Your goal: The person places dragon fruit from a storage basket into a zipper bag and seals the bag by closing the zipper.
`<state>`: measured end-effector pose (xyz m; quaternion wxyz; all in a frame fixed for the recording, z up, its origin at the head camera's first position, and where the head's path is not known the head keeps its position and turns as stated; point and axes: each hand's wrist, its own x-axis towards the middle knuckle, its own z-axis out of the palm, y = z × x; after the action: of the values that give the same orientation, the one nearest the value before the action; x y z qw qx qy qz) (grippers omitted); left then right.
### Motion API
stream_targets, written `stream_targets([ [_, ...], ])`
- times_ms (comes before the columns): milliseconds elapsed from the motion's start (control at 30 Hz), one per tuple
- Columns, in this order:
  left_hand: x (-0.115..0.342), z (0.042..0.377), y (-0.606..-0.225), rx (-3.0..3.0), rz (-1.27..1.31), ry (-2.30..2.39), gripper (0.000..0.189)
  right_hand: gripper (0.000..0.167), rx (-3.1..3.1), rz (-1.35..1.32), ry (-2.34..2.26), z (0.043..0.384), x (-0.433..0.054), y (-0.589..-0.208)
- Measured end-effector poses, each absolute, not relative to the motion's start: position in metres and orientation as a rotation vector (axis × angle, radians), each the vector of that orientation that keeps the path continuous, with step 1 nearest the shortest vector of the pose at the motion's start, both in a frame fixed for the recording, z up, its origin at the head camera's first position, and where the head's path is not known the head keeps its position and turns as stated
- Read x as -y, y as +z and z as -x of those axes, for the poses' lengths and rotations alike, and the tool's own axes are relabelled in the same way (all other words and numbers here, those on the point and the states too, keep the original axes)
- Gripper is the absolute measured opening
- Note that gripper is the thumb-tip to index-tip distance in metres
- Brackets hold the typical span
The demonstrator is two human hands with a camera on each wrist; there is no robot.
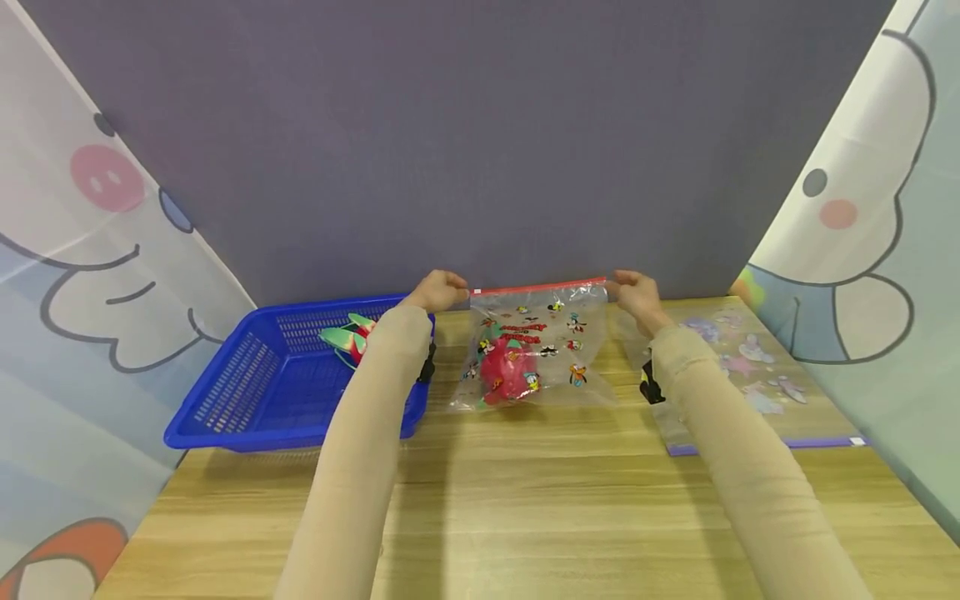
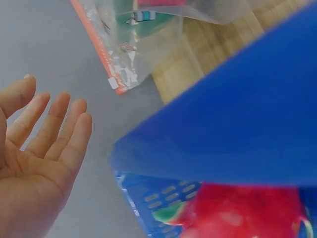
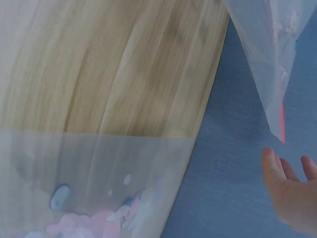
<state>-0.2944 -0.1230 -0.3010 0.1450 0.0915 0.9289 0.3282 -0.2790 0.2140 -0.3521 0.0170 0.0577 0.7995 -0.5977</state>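
A clear zip bag (image 1: 555,346) with cartoon prints and a red slider strip stands upright mid-table. Inside it lies a red rounded item (image 1: 508,373) with some green. My left hand (image 1: 438,292) is beside the bag's top left corner. In the left wrist view its fingers (image 2: 49,134) are extended, apart from the strip's white slider (image 2: 113,83). At the top right corner is my right hand (image 1: 636,298). The right wrist view shows its fingertips (image 3: 268,154) just short of the bag's corner (image 3: 278,131), holding nothing.
A blue plastic basket (image 1: 213,367) stands on the left, holding a red item with green leaf-like parts (image 1: 345,340). Another clear bag (image 1: 757,400) with pastel prints and a purple strip lies flat on the right. A grey panel (image 1: 480,150) rises behind the wooden table (image 1: 525,500).
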Motion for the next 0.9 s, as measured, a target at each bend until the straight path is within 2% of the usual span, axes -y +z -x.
stream_targets([
  [367, 0.121, 0.277, -0.27, -2.669, -0.436, 1.201, 0.036, 0.054, -2.501, -0.025, -1.815, 0.266, -0.226, -0.314],
  [600, 0.115, 0.245, -0.261, -2.664, -0.46, 1.351, 0.03, 0.051, -2.611, 0.073, -1.766, 0.249, -0.24, -0.293],
  [900, 0.115, 0.195, -0.278, -2.569, -0.473, 1.499, 0.023, 0.054, -2.922, 0.163, -1.386, 0.205, -0.275, -0.29],
])
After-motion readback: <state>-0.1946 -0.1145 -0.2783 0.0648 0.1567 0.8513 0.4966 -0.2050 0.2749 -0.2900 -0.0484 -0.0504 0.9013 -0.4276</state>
